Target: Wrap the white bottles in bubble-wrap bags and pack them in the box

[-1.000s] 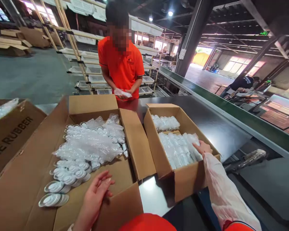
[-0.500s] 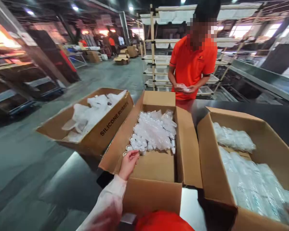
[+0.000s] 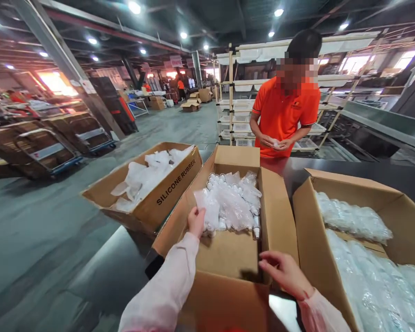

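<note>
My left hand (image 3: pixel 196 222) pinches a white plastic bag (image 3: pixel 207 205) at the left side of the middle cardboard box (image 3: pixel 228 253). In that box lie many small white pieces (image 3: pixel 256 221) and clear plastic bags (image 3: pixel 235 203), grouped toward its far end. Over the box's right wall is my right hand (image 3: pixel 285 272), fingers apart and pointing left, with nothing in it. To the right, a larger box (image 3: pixel 307 235) contains rows of clear wrapped packs (image 3: pixel 366 276).
A box marked SILICONE RUBBER (image 3: pixel 180 182) with white bags stands at the left. Across the dark table (image 3: pixel 352 168), a person in an orange shirt (image 3: pixel 285 110) holds a small white item. Behind stands a rack (image 3: pixel 231 92).
My right hand has come from the far right box to the middle box's right wall. My left hand now grips a white bag. The view has tilted up.
</note>
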Tool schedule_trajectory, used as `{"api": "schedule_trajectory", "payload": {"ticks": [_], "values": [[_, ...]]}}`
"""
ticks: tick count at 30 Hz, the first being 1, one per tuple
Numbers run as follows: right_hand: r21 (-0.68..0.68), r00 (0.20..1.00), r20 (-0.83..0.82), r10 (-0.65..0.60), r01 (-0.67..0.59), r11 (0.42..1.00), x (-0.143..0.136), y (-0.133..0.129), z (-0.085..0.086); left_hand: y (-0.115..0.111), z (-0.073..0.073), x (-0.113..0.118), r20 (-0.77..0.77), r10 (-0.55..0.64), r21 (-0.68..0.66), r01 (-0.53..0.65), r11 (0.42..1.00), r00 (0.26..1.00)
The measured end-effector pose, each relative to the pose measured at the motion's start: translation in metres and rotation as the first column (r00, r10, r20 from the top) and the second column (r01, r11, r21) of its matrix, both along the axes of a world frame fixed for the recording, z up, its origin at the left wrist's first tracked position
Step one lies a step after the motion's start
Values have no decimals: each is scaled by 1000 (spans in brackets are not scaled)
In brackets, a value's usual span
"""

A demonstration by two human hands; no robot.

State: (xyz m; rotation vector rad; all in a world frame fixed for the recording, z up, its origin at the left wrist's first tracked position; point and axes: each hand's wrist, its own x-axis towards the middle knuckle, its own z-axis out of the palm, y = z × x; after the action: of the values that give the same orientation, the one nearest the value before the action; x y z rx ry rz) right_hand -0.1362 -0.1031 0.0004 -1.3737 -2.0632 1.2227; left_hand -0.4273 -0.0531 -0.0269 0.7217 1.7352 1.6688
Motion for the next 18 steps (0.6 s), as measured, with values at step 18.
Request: {"api": "schedule_trajectory", "payload": {"ticks": [18], "values": [[-226, 988, -134, 78, -108, 968, 19, 27, 42, -82, -10, 3, -237, -692, -356, 602, 715, 682]]}}
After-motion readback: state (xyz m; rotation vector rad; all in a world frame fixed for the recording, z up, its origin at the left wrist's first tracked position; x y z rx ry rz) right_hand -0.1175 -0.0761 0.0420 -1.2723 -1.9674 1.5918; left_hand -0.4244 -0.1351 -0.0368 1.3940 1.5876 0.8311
